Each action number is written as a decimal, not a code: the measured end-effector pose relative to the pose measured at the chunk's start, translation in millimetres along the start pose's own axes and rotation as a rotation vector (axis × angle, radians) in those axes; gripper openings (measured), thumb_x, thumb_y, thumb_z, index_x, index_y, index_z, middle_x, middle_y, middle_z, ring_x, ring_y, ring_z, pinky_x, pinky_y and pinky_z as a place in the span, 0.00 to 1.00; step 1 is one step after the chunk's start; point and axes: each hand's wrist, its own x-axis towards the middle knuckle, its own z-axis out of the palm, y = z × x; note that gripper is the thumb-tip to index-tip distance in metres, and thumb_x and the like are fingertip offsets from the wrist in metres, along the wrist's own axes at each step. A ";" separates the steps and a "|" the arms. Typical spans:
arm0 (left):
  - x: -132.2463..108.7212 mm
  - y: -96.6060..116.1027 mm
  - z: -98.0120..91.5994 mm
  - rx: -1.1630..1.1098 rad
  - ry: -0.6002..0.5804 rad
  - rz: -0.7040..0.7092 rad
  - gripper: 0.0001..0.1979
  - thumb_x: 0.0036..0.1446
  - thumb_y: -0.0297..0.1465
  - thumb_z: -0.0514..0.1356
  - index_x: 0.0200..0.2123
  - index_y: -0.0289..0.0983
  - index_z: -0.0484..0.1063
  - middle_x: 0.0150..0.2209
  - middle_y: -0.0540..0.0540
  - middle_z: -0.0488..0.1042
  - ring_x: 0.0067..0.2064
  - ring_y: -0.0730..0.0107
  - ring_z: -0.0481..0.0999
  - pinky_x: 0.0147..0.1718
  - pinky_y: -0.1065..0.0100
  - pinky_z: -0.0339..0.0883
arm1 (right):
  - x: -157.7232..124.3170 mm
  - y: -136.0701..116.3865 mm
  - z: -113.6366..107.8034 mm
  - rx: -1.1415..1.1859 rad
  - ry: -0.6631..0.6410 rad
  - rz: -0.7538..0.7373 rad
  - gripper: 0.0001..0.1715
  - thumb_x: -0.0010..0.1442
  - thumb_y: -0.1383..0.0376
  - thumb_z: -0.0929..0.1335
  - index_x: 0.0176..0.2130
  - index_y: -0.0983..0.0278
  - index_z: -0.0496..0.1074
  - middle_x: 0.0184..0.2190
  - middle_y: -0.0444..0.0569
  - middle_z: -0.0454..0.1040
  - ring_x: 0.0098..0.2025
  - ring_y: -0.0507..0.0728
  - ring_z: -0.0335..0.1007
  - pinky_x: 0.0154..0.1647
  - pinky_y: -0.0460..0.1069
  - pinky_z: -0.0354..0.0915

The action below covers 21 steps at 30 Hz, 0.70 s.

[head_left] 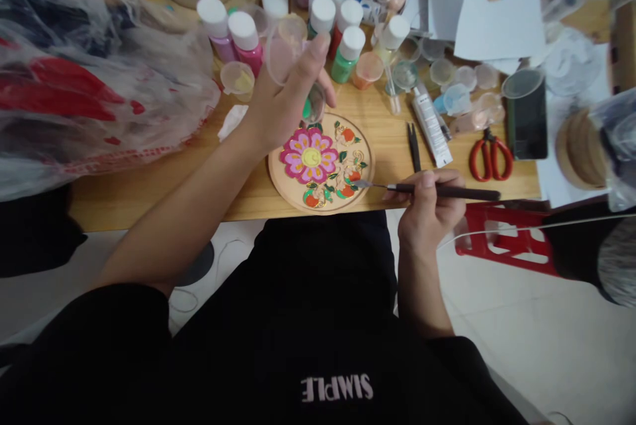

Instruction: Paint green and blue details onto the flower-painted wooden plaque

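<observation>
A round wooden disc [285,188] lies near the table's front edge, painted with a pink and yellow flower and small orange and green shapes. My left hand [283,104] hovers above its far side, fingers closed round a small clear cup [314,104] with green paint in it. My right hand [430,203] rests at the table edge to the right of the disc, pinching a dark-handled palette knife [437,190]. Its thin metal tip points left and touches the disc's right rim.
Several white-capped paint bottles [346,51] and small paint cups [368,70] stand behind the disc. Black tweezers [413,147], a white tube [431,124], red scissors [491,157] and a phone [527,119] lie right. Plastic bags [94,81] crowd the left; a red stool [507,238] stands below.
</observation>
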 end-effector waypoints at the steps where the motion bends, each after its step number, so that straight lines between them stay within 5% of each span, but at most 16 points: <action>1: 0.1 0.2 0.1 0.001 0.000 0.003 0.42 0.66 0.63 0.44 0.19 0.37 0.73 0.16 0.47 0.67 0.20 0.73 0.67 0.26 0.64 0.62 | -0.4 -0.3 0.2 -0.006 -0.004 -0.006 0.21 0.62 0.47 0.73 0.32 0.56 0.64 0.19 0.36 0.68 0.19 0.52 0.68 0.25 0.51 0.68; 21: 0.9 1.1 0.9 -0.041 0.005 0.045 0.43 0.53 0.72 0.48 0.16 0.39 0.72 0.15 0.49 0.66 0.17 0.78 0.63 0.20 0.66 0.56 | -2.7 -3.1 1.4 -0.013 -0.013 -0.063 0.19 0.62 0.49 0.74 0.33 0.57 0.66 0.20 0.35 0.70 0.19 0.50 0.68 0.25 0.49 0.69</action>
